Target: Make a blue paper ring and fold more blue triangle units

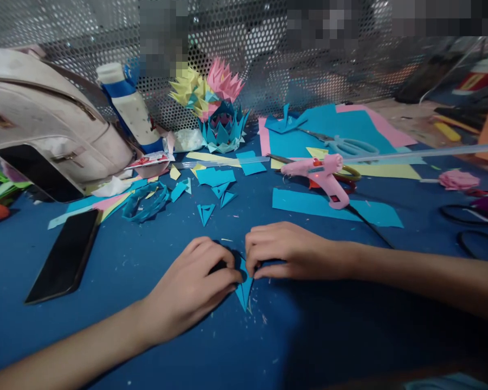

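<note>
The two hands meet over the bench [142, 265], the left hand [205, 276] and the right hand [293, 254] each pinching a narrow, folded blue paper [244, 290] between thumb and fingers; it sits in the small gap between the fingertips, its point toward the person. Farthest out beyond the left hand stands a pale backpack [28, 108], with a dark phone [40, 170] leaning against its front. A second phone [65, 257] lies flat on the bench, to the left of the left hand and nearer to it. Past that hand and still leftward come a white-and-blue bottle [132, 111], tilted beside the backpack, and a blue loop [140, 214]. Straight ahead of the hands lie small blue triangles [205, 214], and well behind these a blue paper bowl [211, 135] stands with a yellow paper flower [187, 89] and a pink paper flower [224, 78] above it. Beyond the right hand are a blue strip [305, 200], a pink glue gun [321, 169] partly above it in view, and, farther back, scissors [352, 147] on a large blue sheet [333, 122]. Out past the right wrist, a crumpled pink piece [458, 180] rests at the far right.
</note>
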`<state>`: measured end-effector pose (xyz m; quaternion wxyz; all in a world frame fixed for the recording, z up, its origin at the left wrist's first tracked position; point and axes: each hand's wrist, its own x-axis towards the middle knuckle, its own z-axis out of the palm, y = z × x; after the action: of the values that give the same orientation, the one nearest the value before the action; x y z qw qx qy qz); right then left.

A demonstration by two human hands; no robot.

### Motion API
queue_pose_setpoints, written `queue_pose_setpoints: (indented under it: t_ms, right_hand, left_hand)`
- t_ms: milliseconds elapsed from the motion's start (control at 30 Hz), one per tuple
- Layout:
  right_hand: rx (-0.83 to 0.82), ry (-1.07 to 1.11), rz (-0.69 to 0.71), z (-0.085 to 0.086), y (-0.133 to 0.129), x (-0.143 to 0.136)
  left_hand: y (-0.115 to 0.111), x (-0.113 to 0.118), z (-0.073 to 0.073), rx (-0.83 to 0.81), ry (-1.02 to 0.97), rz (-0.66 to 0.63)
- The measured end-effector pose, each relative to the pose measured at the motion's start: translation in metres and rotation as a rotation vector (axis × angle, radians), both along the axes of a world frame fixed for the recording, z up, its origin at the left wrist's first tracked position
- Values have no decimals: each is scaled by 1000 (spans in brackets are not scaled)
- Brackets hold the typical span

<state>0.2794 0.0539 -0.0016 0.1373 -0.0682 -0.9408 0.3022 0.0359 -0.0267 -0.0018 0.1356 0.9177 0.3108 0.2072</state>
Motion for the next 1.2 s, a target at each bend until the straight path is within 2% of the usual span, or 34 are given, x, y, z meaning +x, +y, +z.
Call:
queue_pose_setpoints:
  t_ms: [233, 400, 833, 1067, 1200]
  right_hand:
    - [170, -32, 41, -4, 5, 4]
    - [204, -10, 34, -2, 5, 5]
    - [160, 0, 40, -4, 5, 4]
    - [72, 9, 24, -5, 5, 4]
    - [27, -5, 17, -4, 5, 4]
  left_hand:
    - [-7, -4, 2, 56, -18, 57]
    - [-14, -7, -1, 9, -64, 108]
    - [-12, -8, -4, -32, -147, -38]
    - [-9, -6, -1, 112, 15, -95]
    - [-8, -2, 1, 247, 24, -107]
